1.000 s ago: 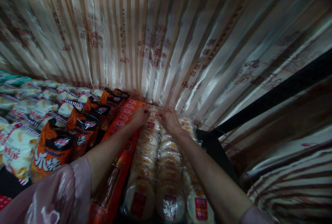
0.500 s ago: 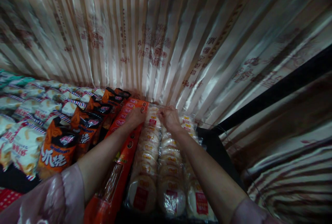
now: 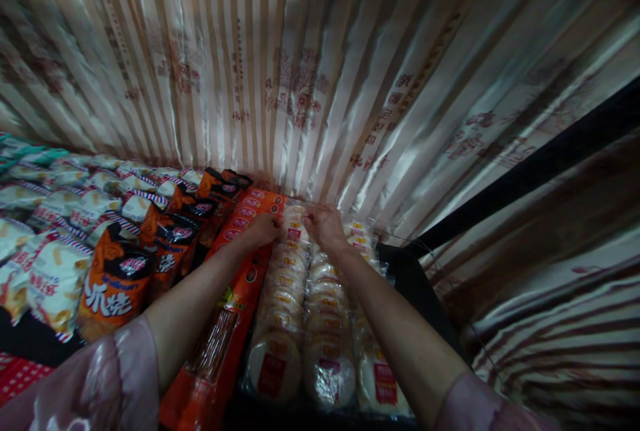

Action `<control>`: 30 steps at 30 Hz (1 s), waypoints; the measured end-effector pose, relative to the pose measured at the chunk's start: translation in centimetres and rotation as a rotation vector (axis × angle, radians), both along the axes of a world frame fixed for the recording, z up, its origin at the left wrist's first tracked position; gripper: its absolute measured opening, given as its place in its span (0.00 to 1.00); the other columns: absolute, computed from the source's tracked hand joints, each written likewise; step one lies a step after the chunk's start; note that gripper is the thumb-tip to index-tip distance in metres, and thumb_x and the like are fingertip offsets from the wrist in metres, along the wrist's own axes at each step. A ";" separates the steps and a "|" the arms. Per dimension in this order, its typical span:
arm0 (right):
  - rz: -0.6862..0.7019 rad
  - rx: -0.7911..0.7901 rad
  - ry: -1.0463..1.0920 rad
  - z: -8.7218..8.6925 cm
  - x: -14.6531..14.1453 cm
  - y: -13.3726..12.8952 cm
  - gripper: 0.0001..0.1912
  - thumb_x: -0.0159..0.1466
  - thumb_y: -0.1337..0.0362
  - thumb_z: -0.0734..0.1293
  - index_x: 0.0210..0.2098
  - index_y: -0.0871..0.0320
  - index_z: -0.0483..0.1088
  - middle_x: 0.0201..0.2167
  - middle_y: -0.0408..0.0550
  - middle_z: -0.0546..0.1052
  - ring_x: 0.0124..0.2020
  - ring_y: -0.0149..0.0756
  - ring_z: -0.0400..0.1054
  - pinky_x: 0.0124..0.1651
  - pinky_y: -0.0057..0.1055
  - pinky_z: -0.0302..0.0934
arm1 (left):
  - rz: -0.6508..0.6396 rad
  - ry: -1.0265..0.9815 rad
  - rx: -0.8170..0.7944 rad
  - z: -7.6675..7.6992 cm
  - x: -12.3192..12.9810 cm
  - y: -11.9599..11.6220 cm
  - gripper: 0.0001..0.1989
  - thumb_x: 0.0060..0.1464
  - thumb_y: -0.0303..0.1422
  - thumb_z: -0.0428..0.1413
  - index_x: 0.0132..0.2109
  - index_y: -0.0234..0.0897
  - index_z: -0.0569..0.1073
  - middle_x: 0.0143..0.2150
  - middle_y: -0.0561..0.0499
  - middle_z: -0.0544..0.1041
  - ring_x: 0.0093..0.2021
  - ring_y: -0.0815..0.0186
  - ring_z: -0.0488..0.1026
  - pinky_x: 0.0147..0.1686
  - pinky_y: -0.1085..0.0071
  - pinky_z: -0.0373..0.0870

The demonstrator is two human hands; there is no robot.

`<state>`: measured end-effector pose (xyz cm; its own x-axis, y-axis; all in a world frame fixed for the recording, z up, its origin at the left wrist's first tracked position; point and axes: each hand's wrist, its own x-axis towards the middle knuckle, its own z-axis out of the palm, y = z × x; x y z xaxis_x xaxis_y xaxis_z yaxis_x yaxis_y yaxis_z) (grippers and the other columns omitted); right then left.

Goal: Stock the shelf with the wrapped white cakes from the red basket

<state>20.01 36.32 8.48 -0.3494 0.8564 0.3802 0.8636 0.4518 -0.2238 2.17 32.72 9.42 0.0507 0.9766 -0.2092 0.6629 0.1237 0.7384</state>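
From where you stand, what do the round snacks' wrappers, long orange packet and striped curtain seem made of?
Wrappers: clear, glossy plastic film, by their crinkled highlights. Long orange packet: probably glossy printed plastic, by its streaky glare. Striped curtain: likely satiny fabric, given shiny folds.

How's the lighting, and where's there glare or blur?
Head view: dim overall; bright sheen streaks the pale, striped, pleated curtain; glare whitens the front of a round, pale, red-labelled wrapped snack; the left hand and right hand look soft, finger detail unclear.
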 end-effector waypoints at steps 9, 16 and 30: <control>0.114 0.017 0.034 1.1 0.9 -1.3 0.10 0.62 0.66 0.61 0.27 0.57 0.72 0.27 0.45 0.75 0.34 0.34 0.65 0.48 0.32 0.54 | 0.059 -0.145 0.099 -1.2 0.2 0.8 0.04 0.47 0.23 0.53 0.28 0.32 0.72 0.19 0.55 0.70 0.21 0.73 0.67 0.23 0.78 0.62; 0.128 -0.071 -0.073 2.0 1.0 -3.3 0.08 0.62 0.63 0.64 0.30 0.57 0.73 0.29 0.46 0.75 0.39 0.37 0.64 0.45 0.31 0.55 | 0.152 -0.312 0.131 -1.6 0.7 0.5 0.06 0.48 0.22 0.50 0.26 0.33 0.67 0.15 0.59 0.64 0.16 0.75 0.61 0.19 0.79 0.57; -0.030 -0.125 -0.147 2.1 -0.3 -3.7 0.07 0.59 0.69 0.63 0.34 0.58 0.73 0.34 0.49 0.76 0.40 0.36 0.65 0.48 0.29 0.54 | 0.178 0.023 0.150 0.3 -0.5 -0.4 0.04 0.48 0.28 0.54 0.27 0.33 0.71 0.23 0.53 0.71 0.25 0.71 0.66 0.25 0.76 0.57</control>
<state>19.74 32.59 10.59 -0.3666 0.9048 0.2167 0.9039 0.4015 -0.1472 1.71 32.29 9.71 -0.1285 0.9899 -0.0597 0.6573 0.1301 0.7423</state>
